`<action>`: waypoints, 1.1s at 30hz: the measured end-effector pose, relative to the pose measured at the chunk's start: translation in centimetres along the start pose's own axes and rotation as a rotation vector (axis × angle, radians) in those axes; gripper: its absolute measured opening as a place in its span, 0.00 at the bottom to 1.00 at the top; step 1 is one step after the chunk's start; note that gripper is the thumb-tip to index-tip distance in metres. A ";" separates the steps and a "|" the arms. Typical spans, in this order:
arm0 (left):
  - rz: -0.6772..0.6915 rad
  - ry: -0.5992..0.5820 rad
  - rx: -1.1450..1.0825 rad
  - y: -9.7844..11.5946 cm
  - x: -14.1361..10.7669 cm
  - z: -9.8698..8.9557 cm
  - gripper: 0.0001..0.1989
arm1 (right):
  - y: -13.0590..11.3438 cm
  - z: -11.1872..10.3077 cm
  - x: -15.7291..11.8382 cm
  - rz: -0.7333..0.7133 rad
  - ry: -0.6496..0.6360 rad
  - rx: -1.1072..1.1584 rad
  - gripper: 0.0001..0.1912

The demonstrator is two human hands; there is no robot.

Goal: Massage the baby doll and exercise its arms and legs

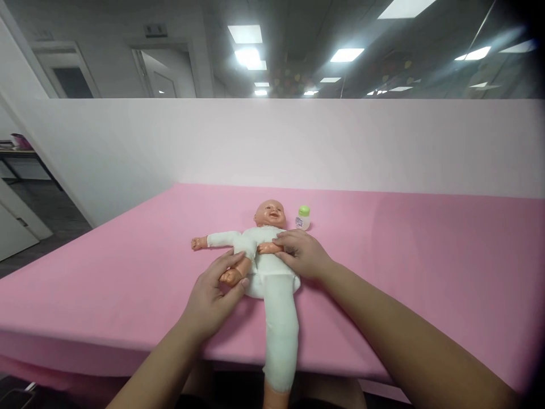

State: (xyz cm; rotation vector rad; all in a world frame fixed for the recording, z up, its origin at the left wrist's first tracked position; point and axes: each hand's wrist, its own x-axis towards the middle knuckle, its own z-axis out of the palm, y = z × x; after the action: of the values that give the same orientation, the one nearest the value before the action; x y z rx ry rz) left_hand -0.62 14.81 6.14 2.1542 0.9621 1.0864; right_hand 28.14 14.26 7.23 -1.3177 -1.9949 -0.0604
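A baby doll (279, 307) with a white cloth body lies on its back, head toward the far side. One of its legs hangs straight over the near table edge. The other is folded up over the belly, and my left hand (213, 292) grips it by the plastic foot (232, 276). My right hand (304, 253) pinches the doll's arm, laid across the chest, near its plastic hand (268, 248). The doll's other arm (223, 239) stretches out to the left. Just beyond my right hand stands a small clear bottle (302, 218) with a green cap.
Pink cloth covers the table (426, 255). A low white wall (319, 145) rises along its far edge, with glass above. On the far left, a dark-framed desk (25, 153) holds several items. My legs are under the near edge.
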 end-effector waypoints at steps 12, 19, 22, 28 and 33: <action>-0.097 0.169 -0.151 -0.2 -6.2 -0.7 0.27 | 6.7 -1.4 -0.6 0.623 0.510 0.698 0.27; -0.070 0.115 -0.131 -0.9 -9.8 -1.8 0.28 | 10.1 -2.9 -2.1 1.052 0.345 0.321 0.30; -0.047 0.091 -0.098 -0.9 -10.3 -2.0 0.28 | 10.1 -3.2 -2.4 1.066 0.258 0.263 0.34; -0.010 0.137 -0.047 -0.5 -9.3 -1.8 0.27 | 9.4 -3.1 -2.0 1.004 0.269 0.265 0.42; 0.021 0.229 -0.032 0.7 -7.0 -1.6 0.25 | 7.1 -3.2 -1.4 0.590 0.570 0.197 0.43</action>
State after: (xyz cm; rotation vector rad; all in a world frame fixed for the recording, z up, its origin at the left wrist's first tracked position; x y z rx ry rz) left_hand -4.65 9.14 4.32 2.0501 1.0159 1.3725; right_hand 35.98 15.17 6.33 -1.4998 -1.0695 0.0365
